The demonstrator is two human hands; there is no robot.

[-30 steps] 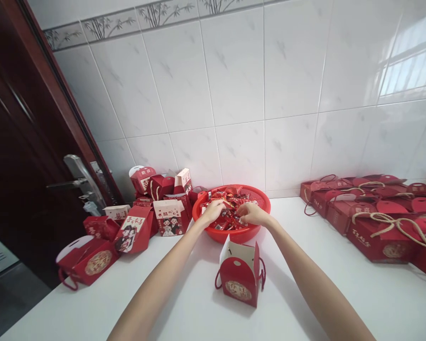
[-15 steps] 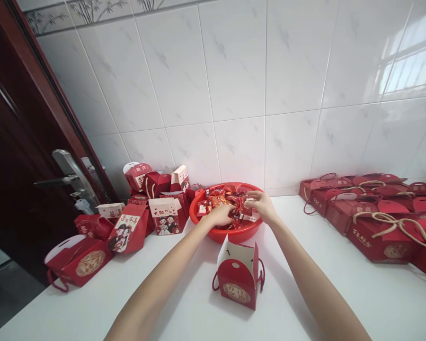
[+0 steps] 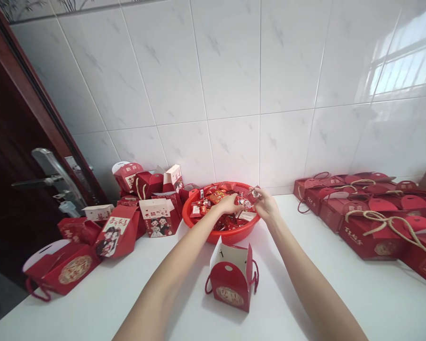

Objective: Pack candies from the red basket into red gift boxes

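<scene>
A red plastic basket (image 3: 239, 235) full of small red wrapped candies (image 3: 208, 204) stands near the wall. My left hand (image 3: 228, 204) reaches over the candies, thumb and fingers apart, with some fingertips hidden among the wrappers. At the basket's right rim, my right hand (image 3: 268, 206) pinches a red candy packet (image 3: 254, 194) with a small printed picture. In front of the basket, between my forearms, an open red gift box (image 3: 229, 282) stands upright, its flaps raised, pale inside and with dark red cord handles at its sides.
Several red and cream gift boxes (image 3: 116, 230) stand in a cluster at the left. Rows of red boxes (image 3: 371, 237) with cord bows sit at the right. Behind the white table (image 3: 184, 312) rises a tiled wall (image 3: 230, 90); a dark door (image 3: 7, 142) is at the left.
My right hand has closed on a candy packet and raised it at the basket's rim. My left hand has shifted slightly right over the candies. The view has turned a little right.
</scene>
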